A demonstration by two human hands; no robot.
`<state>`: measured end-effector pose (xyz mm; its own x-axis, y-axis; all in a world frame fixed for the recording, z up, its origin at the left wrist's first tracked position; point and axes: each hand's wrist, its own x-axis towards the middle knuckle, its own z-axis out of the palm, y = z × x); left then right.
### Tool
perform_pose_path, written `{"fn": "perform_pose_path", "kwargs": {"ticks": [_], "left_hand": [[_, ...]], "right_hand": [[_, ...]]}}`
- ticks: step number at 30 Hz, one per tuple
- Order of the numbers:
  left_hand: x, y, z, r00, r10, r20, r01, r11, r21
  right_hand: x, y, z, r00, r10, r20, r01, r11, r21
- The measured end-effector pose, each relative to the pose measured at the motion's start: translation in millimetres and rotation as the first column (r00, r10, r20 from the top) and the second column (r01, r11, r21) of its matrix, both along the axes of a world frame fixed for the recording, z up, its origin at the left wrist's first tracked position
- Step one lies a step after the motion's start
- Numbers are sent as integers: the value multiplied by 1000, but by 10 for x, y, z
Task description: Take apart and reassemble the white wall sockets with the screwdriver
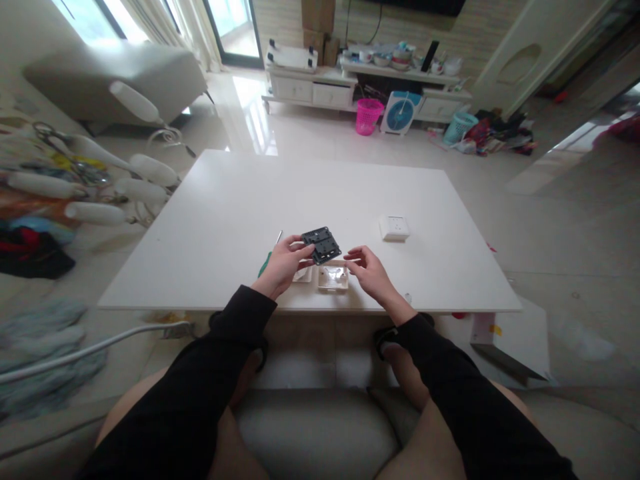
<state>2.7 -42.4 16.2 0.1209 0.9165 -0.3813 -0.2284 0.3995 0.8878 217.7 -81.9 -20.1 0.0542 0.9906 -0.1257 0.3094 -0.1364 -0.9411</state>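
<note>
My left hand [286,261] grips the black back part of a wall socket [321,245], thumb on top and fingers beneath, raised above the table. Below it sits an open cream mounting box [333,277] with its hollow facing up. My right hand [369,270] is at that box's right edge, thumb and forefinger brought close together; anything between them is too small to make out. Left of the box lies a white piece [303,274], partly hidden by my left hand. A screwdriver [263,265] with a green handle lies behind that hand, its shaft pointing away.
An assembled white socket [395,228] stands on the white table [240,193], to the right. A small clear object [408,298] lies near the front edge. Beyond the table are a pink basket [369,117], a blue fan [401,113] and a white cabinet [332,95].
</note>
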Motion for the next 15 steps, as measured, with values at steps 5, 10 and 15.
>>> {"fn": "perform_pose_path", "kwargs": {"ticks": [5,10,15], "left_hand": [[-211,181,-87,906,167,-388,-96,976,195],[-339,263,-324,721,114,-683,46,976,211],[-308,233,-625,741,79,-667,13,991,132]], "right_hand": [[44,-75,-98,845,215,490,-210,976,-66],[43,-114,-149,751,295,591,-289,951,-107],[36,-133,-123,701,328,633,-292,942,-165]]}}
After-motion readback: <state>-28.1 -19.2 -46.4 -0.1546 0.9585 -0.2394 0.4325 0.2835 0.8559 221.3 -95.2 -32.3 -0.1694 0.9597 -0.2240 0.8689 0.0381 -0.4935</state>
